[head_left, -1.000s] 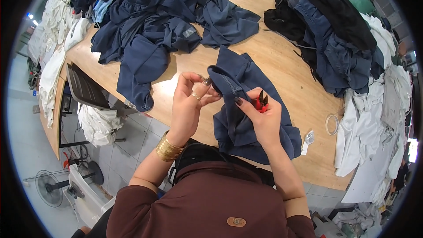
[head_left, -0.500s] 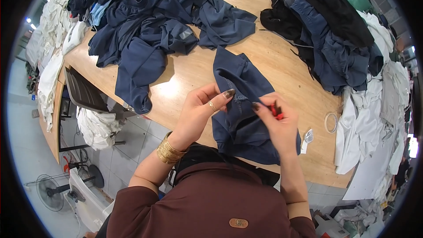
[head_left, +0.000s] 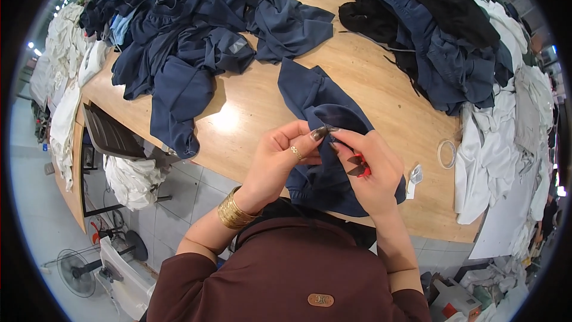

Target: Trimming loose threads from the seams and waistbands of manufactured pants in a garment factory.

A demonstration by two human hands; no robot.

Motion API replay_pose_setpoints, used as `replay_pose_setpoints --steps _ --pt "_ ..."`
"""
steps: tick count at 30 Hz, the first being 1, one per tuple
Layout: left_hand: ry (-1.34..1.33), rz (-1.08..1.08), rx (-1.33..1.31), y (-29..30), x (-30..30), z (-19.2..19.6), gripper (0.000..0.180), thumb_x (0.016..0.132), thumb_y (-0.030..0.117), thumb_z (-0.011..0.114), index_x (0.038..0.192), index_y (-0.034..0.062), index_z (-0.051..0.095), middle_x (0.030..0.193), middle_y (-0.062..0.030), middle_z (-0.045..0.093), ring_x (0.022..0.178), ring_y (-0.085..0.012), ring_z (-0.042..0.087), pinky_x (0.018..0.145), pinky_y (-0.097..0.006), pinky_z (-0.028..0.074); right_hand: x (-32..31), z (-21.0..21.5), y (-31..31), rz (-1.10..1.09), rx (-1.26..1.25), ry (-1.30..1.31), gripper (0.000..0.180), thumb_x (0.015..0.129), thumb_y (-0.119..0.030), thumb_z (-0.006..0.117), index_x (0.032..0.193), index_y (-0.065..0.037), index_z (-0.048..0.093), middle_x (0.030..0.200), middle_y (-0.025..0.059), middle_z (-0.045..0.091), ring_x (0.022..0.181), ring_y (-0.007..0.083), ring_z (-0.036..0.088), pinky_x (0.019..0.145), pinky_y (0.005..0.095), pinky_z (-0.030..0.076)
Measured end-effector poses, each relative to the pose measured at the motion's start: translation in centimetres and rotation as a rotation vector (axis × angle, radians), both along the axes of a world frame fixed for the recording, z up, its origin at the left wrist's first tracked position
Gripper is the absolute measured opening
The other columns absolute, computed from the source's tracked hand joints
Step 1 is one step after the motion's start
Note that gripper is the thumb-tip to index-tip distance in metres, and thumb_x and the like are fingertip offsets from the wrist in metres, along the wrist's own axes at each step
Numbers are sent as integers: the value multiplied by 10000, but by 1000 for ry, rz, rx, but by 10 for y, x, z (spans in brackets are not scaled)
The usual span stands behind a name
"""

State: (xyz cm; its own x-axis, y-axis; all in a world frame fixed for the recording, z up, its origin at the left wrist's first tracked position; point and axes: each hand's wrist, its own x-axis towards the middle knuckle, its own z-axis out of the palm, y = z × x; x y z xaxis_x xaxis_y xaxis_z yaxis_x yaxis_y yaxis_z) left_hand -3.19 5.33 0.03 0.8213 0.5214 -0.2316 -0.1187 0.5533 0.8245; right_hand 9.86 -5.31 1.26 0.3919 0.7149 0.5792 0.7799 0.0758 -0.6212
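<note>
A navy garment (head_left: 325,188) lies at the table's near edge, its upper part lifted toward me. My left hand (head_left: 280,158) is closed, thumb and fingers pinching a fold of it. Against those fingertips, my right hand (head_left: 379,173) has its thumb and forefinger drawn together at the same spot. What lies between these right fingertips is too small to make out. Tucked in the curled fingers of that hand is a small red thread snips (head_left: 361,166) with dark blades.
A heap of navy garments (head_left: 179,24) covers the far left of the wooden table (head_left: 250,104). Black and navy clothes (head_left: 441,30) are piled far right, beside white cloth (head_left: 482,161). A tape roll (head_left: 446,154) sits on the right. A chair (head_left: 110,131) stands left.
My right hand has moved left and up until its fingertips meet the left hand's. The garment's fold is now gathered between them, and the snips have turned in the right hand.
</note>
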Motion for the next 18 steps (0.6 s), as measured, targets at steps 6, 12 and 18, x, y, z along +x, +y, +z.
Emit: replay_pose_setpoints --steps 6,12,18 --pt "-33 -3 -201 0 4 3 87 918 155 542 899 71 554 900 -15 637 825 -95 621 745 -256 511 2 -5 4 45 93 23 175 719 52 670 861 -41 627 665 45 554 543 137 547 477 224 402" --pt "-72 82 -347 -4 6 3 55 911 140 545 902 98 511 974 -37 631 873 -109 613 767 -272 516 3 -1 -6 60 -80 717 180 829 2 616 993 -29 548 761 33 595 659 53 526 598 174 411" --pt "-92 107 -332 -9 7 10 64 912 128 544 923 103 486 1012 -54 627 910 -128 618 787 -282 518 0 -5 -17 -20 -13 463 300 817 -141 672 1022 2 507 780 111 581 660 196 573 623 266 460"
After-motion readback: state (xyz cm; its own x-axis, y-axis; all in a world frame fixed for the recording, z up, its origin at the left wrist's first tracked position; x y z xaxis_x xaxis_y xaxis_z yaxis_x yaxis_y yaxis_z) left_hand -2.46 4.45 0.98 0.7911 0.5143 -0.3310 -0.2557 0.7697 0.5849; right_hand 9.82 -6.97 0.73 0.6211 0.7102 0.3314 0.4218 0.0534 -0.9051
